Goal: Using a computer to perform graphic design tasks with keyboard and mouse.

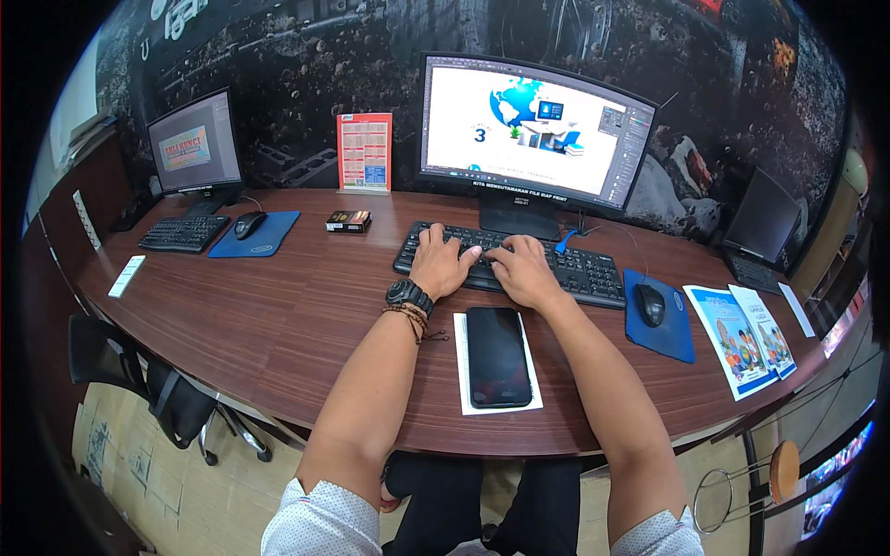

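Both of my hands rest on a black keyboard at the middle of the desk. My left hand lies over its left part, fingers spread on the keys, with a black watch and a beaded bracelet on the wrist. Close beside it, my right hand has its fingers apart over the middle keys. Neither hand holds anything. Between my forearms a dark smartphone lies on a white sheet of paper. Behind the keyboard stands a curved monitor, lit with a picture of a globe and a desk.
Right of the keyboard, a black mouse sits on a blue mouse pad, then printed booklets. A small dark box and a red-framed sign stand left. Further left are another monitor and keyboard.
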`<state>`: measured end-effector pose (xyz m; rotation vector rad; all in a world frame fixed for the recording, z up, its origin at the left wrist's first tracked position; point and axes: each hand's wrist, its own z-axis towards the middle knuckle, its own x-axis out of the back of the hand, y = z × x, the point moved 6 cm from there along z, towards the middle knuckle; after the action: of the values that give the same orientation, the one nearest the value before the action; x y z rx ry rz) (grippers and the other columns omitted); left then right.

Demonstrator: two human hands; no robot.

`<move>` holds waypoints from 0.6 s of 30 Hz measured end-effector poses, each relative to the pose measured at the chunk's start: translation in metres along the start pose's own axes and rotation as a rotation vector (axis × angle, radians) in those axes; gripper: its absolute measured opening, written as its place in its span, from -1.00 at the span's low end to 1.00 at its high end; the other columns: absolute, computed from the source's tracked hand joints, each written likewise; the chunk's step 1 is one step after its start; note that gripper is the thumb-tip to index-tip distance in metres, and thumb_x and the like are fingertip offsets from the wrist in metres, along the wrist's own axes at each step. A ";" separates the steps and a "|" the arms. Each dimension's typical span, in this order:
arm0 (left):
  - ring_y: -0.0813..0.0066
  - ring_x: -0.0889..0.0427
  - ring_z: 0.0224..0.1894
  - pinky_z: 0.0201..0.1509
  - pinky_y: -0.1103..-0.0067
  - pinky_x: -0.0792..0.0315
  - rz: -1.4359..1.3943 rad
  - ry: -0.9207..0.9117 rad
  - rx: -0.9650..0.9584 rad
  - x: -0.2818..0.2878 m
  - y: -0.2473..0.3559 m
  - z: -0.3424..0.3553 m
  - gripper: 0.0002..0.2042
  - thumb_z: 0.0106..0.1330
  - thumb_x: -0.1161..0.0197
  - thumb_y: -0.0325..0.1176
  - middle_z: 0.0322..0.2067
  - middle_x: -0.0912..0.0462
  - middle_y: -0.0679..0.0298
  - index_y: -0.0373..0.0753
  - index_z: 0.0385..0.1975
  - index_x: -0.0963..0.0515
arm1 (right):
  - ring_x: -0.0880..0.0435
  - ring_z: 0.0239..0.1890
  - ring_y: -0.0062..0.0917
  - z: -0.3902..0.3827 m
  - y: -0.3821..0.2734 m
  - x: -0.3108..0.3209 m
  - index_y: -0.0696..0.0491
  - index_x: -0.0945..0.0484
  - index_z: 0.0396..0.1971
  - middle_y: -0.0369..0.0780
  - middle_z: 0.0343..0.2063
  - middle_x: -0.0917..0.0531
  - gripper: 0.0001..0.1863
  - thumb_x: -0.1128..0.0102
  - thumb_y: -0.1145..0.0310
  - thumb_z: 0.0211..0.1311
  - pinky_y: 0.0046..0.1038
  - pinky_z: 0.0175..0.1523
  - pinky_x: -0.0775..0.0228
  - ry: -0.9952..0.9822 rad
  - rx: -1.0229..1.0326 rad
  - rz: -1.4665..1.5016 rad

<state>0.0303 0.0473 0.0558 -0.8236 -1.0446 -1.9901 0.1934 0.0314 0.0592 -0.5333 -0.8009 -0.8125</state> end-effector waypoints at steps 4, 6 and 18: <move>-0.06 -0.33 0.15 0.28 0.23 -0.26 -0.001 0.155 -0.062 0.002 -0.006 -0.003 -0.56 0.42 -0.12 -0.04 0.05 -0.43 -0.10 -0.35 -0.05 -0.64 | -0.37 0.16 -0.16 0.001 -0.017 -0.005 -0.06 -0.68 -0.09 -0.08 -0.02 -0.50 -0.73 -0.12 0.26 0.28 -0.11 0.32 -0.10 -0.056 -0.005 -0.014; 0.00 -0.35 0.10 0.22 0.24 -0.30 -0.036 0.168 -0.097 0.004 -0.005 -0.001 -0.59 0.40 -0.15 -0.05 -0.03 -0.45 -0.04 -0.33 -0.14 -0.67 | -0.37 0.13 -0.18 0.002 -0.012 -0.009 -0.06 -0.67 -0.10 -0.09 -0.05 -0.49 -0.72 -0.13 0.20 0.27 -0.06 0.31 -0.08 -0.101 -0.033 -0.037; 0.10 -0.37 0.05 0.16 0.24 -0.29 0.000 0.172 -0.125 0.006 0.003 -0.003 -0.59 0.36 -0.20 0.02 -0.13 -0.47 0.07 -0.23 -0.28 -0.75 | -0.41 0.06 -0.16 -0.004 0.000 -0.002 -0.01 -0.60 -0.07 -0.08 -0.07 -0.48 -0.71 -0.17 0.24 0.25 -0.08 0.24 -0.15 0.064 -0.136 -0.185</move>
<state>0.0291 0.0422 0.0599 -0.7023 -0.8288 -2.1020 0.1941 0.0299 0.0550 -0.5563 -0.7468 -1.0559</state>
